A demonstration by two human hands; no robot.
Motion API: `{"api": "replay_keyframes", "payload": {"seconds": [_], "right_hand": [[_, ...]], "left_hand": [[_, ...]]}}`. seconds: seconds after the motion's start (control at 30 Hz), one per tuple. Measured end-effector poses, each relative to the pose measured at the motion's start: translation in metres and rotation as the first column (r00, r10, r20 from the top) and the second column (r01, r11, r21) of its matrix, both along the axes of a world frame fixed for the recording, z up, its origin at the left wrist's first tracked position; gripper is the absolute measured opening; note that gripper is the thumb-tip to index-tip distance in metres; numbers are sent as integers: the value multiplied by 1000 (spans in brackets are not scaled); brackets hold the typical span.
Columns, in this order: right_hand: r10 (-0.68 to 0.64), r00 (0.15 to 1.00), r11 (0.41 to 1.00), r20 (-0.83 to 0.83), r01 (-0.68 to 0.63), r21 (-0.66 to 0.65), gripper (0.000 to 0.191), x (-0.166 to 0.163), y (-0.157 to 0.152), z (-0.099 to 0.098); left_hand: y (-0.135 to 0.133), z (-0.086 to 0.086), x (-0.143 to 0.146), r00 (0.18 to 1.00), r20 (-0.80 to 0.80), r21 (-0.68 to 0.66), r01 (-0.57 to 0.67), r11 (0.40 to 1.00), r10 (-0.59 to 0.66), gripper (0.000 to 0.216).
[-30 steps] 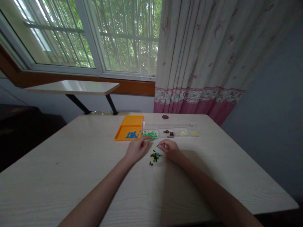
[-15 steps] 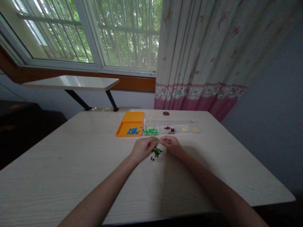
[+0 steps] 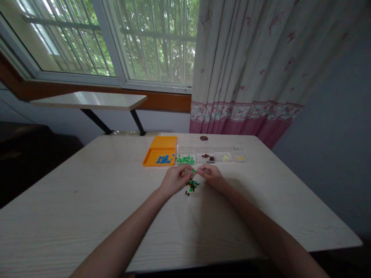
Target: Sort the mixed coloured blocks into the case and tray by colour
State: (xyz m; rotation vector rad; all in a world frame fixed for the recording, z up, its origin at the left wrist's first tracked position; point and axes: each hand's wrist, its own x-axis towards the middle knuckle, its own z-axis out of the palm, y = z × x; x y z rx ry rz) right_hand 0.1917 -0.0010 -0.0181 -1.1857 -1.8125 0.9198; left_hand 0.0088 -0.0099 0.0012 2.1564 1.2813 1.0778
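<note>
Two bare hands meet above a pale table [image 3: 116, 220], seen from the wearer's head; the left hand [image 3: 174, 180] comes in from the left, the right hand [image 3: 211, 175] from the right, their fingertips nearly touching around a tiny green piece [image 3: 194, 171]; the right finger and thumb are pinched together on it; the left finger and thumb curve in to it from the other side, but the piece is too small to tell whether they clamp on it too.

Just below the fingertips, on the table, lies a small mixed pile [image 3: 192, 185], mostly brown and green with specks of blue and yellow; a couple of brown bits lie apart at its near edge.

Beyond the hands a row of containers runs across the table; at the left is an open orange box [image 3: 149, 157], holding blue pieces [image 3: 164, 159]; next to it a clear tray [image 3: 199, 161] has compartments with, left to right, green pieces [image 3: 184, 159], brown pieces [image 3: 208, 157], cream pieces [image 3: 226, 158] and yellow pieces [image 3: 240, 158].

Behind stand a white shelf [image 3: 92, 100] on black legs, a barred window [image 3: 159, 46] and a flowered curtain [image 3: 246, 58] with a pink hem.
</note>
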Motion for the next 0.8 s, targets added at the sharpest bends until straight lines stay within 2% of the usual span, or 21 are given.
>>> {"api": "replay_keyframes", "payload": {"seconds": [0.2, 0.37, 0.6, 0.8], "right_hand": [[128, 953, 983, 276, -159, 93, 15, 15, -1, 10], [228, 896, 948, 380, -294, 123, 11, 17, -5, 13], [275, 865, 937, 420, -339, 85, 12, 19, -4, 9], [280, 868, 936, 411, -342, 85, 17, 19, -6, 13]], "left_hand": [[-5, 17, -4, 959, 250, 131, -168, 977, 131, 22], [-10, 29, -6, 906, 390, 224, -269, 937, 167, 18], [-7, 28, -8, 885, 445, 284, -287, 915, 139, 16], [1, 21, -11, 900, 396, 216, -285, 934, 183, 18]]}}
